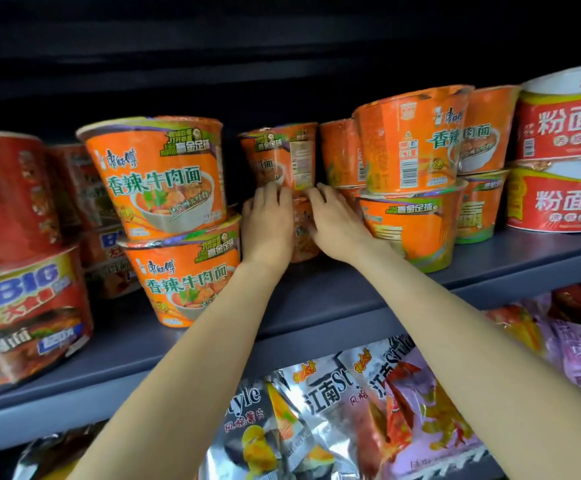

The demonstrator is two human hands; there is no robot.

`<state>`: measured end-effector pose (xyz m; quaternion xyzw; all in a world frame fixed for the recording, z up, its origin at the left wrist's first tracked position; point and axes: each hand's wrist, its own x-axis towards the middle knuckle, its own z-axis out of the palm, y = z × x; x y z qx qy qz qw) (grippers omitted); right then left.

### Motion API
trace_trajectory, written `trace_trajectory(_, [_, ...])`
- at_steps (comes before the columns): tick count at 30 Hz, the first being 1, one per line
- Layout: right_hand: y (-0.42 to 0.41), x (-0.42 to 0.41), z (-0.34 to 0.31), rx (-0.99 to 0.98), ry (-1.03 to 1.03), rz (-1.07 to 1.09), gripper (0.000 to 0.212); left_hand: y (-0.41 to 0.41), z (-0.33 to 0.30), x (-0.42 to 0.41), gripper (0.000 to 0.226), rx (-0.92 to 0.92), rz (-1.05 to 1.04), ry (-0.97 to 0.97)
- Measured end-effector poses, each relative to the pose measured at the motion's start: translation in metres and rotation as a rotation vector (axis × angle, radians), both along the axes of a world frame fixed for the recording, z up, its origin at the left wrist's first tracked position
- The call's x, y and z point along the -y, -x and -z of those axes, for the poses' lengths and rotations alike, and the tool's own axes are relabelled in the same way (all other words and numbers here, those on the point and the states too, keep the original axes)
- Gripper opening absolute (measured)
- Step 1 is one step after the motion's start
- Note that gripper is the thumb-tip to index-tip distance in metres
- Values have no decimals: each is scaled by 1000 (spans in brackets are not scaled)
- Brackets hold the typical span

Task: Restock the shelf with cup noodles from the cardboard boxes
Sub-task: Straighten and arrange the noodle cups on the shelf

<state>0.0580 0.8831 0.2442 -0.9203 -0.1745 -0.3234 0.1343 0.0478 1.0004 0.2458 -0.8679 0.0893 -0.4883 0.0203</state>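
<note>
Both my hands reach deep onto the grey shelf [317,306] between two stacks of orange cup noodles. My left hand [268,223] and my right hand [334,223] press with their fingers against the two sides of a lower orange cup [303,233], which is mostly hidden behind them. A second orange cup [280,154] stands on top of it, at the back of the gap. To the left is a stack of two orange cups [164,178]; to the right, another stack of two [410,140].
Red cup noodles [22,306] fill the shelf's left end, and red-and-white bowls [563,168] its right end. Snack bags [351,410] lie on the shelf below. Bare shelf surface shows in front of the middle gap.
</note>
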Motion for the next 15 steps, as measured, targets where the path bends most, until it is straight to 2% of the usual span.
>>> trace_trajectory(2, [-1,-2,3,72,-39,-36,52,-1,0,-1,50,-77,-47,33])
trace_trajectory(7, [-1,-5,-1,244,-23,82,46,-5,5,-3,52,49,-17,-45])
trace_trajectory(12, [-6,-17,-8,217,3,91,52,-10,7,-2,50,-18,-124,-28])
trace_trajectory(15, [-7,-8,-8,182,-142,-10,48,-12,7,-1,48,-69,-167,-16])
